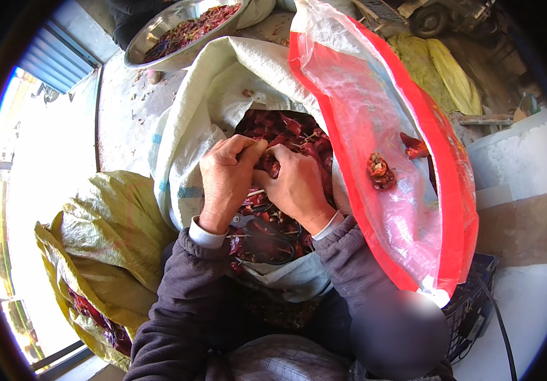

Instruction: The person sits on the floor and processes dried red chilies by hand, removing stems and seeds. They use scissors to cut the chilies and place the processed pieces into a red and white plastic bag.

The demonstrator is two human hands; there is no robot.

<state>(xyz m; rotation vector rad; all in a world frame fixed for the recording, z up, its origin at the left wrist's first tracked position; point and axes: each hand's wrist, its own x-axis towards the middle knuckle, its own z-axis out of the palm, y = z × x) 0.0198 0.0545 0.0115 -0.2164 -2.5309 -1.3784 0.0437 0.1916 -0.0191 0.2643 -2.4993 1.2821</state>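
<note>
My left hand (228,176) and my right hand (295,183) meet above the mouth of a white woven sack (197,105). Curled in the fingers of my right hand is a dried red chilli pepper (270,165). The thumb and forefinger of my left hand pinch at its upper end, where the fingertips partly hide it. More dried red chillies (297,125) fill the sack below, some with pale stems. Scissors with black handles (280,261) lie on the chillies near my wrists, partly blurred from view.
Right of the sack, a red-edged plastic bag (454,205) gapes around a few chilli pieces (381,172). A yellow woven sack (111,214) with chillies stands left. Beyond is a metal basin (135,52) of chilli bits. A black crate (480,271) and cable (502,319) sit lower right.
</note>
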